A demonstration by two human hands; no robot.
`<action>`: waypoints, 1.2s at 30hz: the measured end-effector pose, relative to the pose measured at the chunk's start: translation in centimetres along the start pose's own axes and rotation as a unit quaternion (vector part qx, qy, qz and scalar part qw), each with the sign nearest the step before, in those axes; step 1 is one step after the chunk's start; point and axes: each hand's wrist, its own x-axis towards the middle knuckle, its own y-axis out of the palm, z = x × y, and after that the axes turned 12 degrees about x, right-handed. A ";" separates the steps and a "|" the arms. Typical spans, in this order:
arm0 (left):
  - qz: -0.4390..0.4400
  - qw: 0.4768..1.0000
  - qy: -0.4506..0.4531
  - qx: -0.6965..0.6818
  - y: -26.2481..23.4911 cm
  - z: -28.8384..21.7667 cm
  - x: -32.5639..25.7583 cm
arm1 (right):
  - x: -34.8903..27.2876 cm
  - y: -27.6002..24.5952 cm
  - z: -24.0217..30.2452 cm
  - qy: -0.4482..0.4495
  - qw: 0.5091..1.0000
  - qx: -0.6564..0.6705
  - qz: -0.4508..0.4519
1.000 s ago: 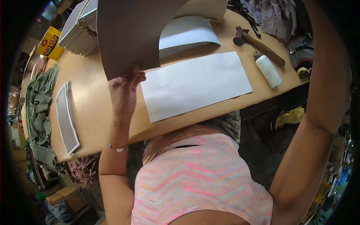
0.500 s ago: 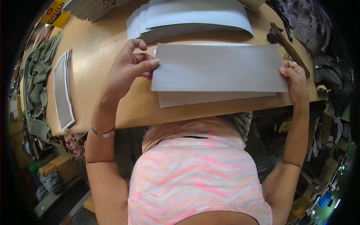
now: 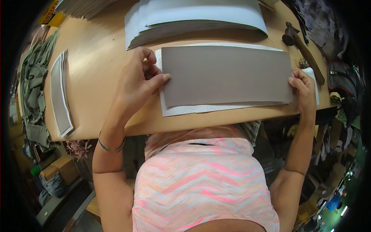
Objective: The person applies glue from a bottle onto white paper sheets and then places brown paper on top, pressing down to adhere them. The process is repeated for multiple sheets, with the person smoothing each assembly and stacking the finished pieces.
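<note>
Between my two hands lies a long grey-brown rectangular sheet (image 3: 226, 76), its kind of material unclear. Under it, a white textured sheet (image 3: 181, 111) shows along the far, left and near edges. My left hand (image 3: 145, 77) pinches the grey sheet's left edge between thumb and fingers, the other fingers curled. At the opposite end, my right hand (image 3: 303, 83) grips the right edge with thumb and bent fingers. The grey sheet sits almost flat over the white one, slightly askew to it.
A big stack of pale sheets (image 3: 201, 17) stands at the table's far side. On the far right lies a hammer (image 3: 305, 50). Narrow grey-and-white strips (image 3: 60, 96) are stacked at left, beside a pile of green cloth (image 3: 31, 85). The wooden table (image 3: 92, 50) ends just before my body.
Both hands have come down and nearer with the grey sheet, which was raised and tilted. Now it lies over the white sheet, with more white edge visible around it.
</note>
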 end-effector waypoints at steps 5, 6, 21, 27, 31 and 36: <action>-0.018 0.999 0.019 0.044 0.3 0.1 0.0 | -0.2 -0.1 -0.5 -0.045 0.996 -0.079 -0.021; -0.017 0.996 0.035 0.081 0.1 0.0 -0.2 | 0.0 0.0 -0.7 -0.057 0.994 -0.091 -0.023; 0.004 0.995 0.031 0.096 0.0 0.0 -0.5 | -0.3 2.2 -0.4 -0.147 0.949 -0.268 -0.079; -0.017 0.994 0.045 0.093 0.3 0.1 -0.8 | -0.1 2.4 -0.2 -0.163 0.937 -0.299 -0.078; -0.033 0.989 0.059 0.128 0.4 -0.2 -1.2 | 0.1 2.5 -0.2 -0.175 0.926 -0.328 -0.062; -0.063 0.987 0.062 0.137 0.8 -0.1 -1.5 | 0.2 2.3 0.0 -0.170 0.919 -0.352 -0.047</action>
